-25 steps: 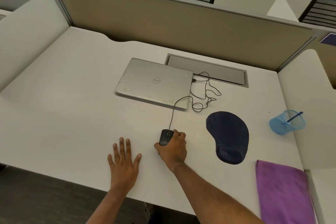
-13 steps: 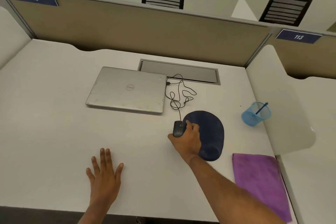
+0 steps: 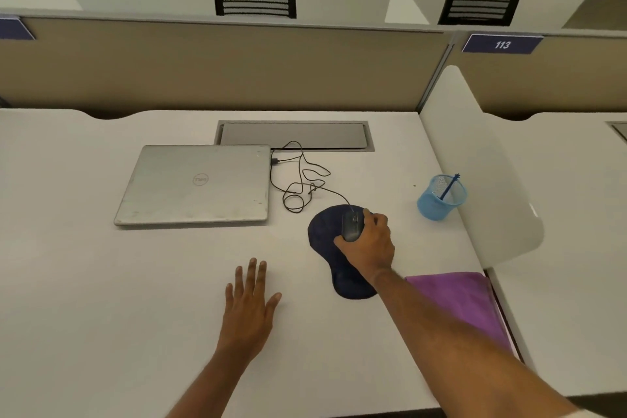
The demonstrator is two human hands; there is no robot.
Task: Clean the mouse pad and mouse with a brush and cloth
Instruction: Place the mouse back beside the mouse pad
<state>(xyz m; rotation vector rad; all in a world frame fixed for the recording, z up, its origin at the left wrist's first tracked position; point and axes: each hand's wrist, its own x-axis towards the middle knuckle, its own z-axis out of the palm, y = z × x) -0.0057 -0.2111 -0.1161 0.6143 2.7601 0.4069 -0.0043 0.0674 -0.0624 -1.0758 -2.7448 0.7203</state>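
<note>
mouse [image 3: 351, 227] on far half of mouse pad [image 3: 320, 231] | right hand [image 3: 368, 244] curled round its sides | left hand [image 3: 249, 302] flat, fingers spread, left of the pad | likely light, hard, slick (cable [image 3: 298, 180] may tug): hold by flanks | pad looks soft, floppy

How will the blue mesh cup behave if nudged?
Probably light: the blue mesh cup is see-through mesh, so it should slide easily on the smooth desk. It may tip, since the brush leans on its rim and sticks out above.
</note>
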